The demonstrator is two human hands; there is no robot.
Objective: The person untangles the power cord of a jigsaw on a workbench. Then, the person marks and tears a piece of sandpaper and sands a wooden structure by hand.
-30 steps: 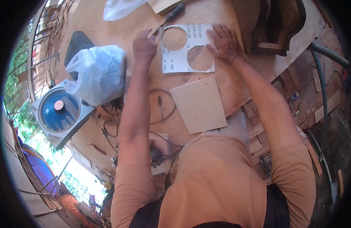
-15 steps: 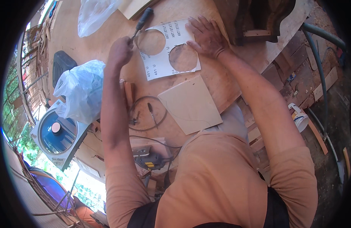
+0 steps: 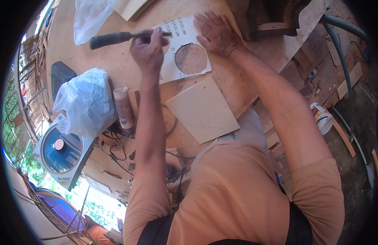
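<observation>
Head view inspector: Left hand [image 3: 148, 49]?
Assessor: Grip clenched on a dark-handled tool [image 3: 115, 38] above the white sheet [image 3: 185, 49]. Right hand [image 3: 215, 32] lies flat, released, pressing that sheet onto the counter [image 3: 115, 69].

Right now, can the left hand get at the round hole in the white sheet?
Probably yes. The left hand, holding a dark-handled tool, is just beside the hole, with nothing between; the right hand presses the white sheet above it.

Bags and a printed sheet on our bench

We see a white printed sheet [image 3: 185, 49] with round holes, and two white plastic bags [image 3: 87, 102] [image 3: 90, 18] left.
</observation>
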